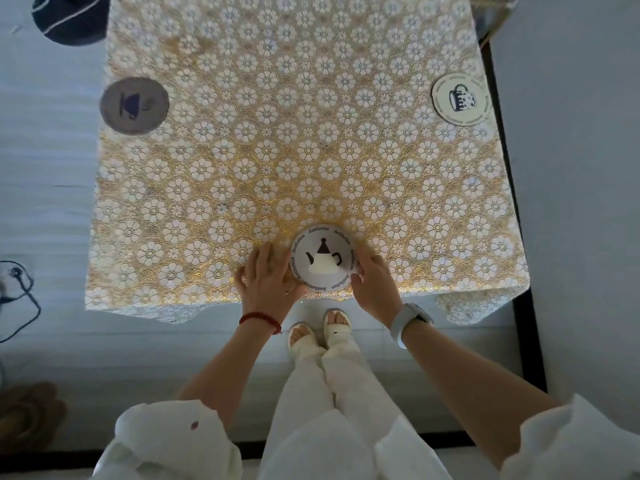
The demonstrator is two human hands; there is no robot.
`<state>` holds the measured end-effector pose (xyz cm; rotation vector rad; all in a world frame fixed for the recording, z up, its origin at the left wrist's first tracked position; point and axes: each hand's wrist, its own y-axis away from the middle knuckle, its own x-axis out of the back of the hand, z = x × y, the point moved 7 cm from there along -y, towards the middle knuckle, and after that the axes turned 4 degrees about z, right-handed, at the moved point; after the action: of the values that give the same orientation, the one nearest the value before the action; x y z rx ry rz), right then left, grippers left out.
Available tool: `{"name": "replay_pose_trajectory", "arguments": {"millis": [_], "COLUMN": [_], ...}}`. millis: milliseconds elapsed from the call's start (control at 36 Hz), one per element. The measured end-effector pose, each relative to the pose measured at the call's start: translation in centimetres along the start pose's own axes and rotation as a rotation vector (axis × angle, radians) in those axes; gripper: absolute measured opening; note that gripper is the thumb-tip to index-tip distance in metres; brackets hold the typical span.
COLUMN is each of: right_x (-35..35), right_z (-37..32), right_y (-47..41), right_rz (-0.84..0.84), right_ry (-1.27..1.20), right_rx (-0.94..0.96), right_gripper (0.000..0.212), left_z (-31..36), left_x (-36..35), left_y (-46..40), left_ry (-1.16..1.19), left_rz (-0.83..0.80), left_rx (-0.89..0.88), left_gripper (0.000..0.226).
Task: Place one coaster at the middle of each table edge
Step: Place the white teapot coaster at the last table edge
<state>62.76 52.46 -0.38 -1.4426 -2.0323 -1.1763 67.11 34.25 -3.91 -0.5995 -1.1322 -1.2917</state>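
Note:
A square table (311,133) wears a gold-and-white floral cloth. A round white coaster with a teapot picture (322,258) lies flat at the middle of the near edge. My left hand (268,277) touches its left rim and my right hand (374,278) touches its right rim, fingers curled around it. A grey coaster with a cup picture (134,106) lies at the left edge. At the right edge lies a white coaster with a mug picture (461,99). The far edge is cut off by the frame.
A dark cap (69,19) lies on the pale floor at the far left. Black cables (17,292) trail on the left. A brown object (27,417) sits at the lower left. A grey wall with dark skirting (519,271) runs close along the table's right side.

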Motion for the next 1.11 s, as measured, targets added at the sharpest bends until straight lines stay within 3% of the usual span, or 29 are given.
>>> {"name": "replay_pose_trajectory", "arguments": {"millis": [361, 694, 1000, 1111], "right_x": [-0.7, -1.1, -1.6, -1.4], "right_z": [-0.3, -0.4, -0.3, -0.3], "right_y": [0.0, -0.1, 0.1, -0.5], "right_rz": [-0.038, -0.099, -0.146, -0.193], "right_ry": [0.033, 0.049, 0.064, 0.056], "right_rx": [-0.009, 0.015, 0.044, 0.035], "right_gripper": [0.069, 0.053, 0.056, 0.048], "left_z": [-0.7, -1.0, -1.2, -1.3], "left_x": [0.2, 0.6, 1.0, 1.2], "left_y": [0.1, 0.2, 0.8, 0.1], "left_ry": [-0.003, -0.005, 0.011, -0.018], "left_rz": [0.006, -0.005, -0.004, -0.071], "left_rx": [0.002, 0.003, 0.011, 0.011], "left_gripper": [0.077, 0.075, 0.068, 0.068]}}
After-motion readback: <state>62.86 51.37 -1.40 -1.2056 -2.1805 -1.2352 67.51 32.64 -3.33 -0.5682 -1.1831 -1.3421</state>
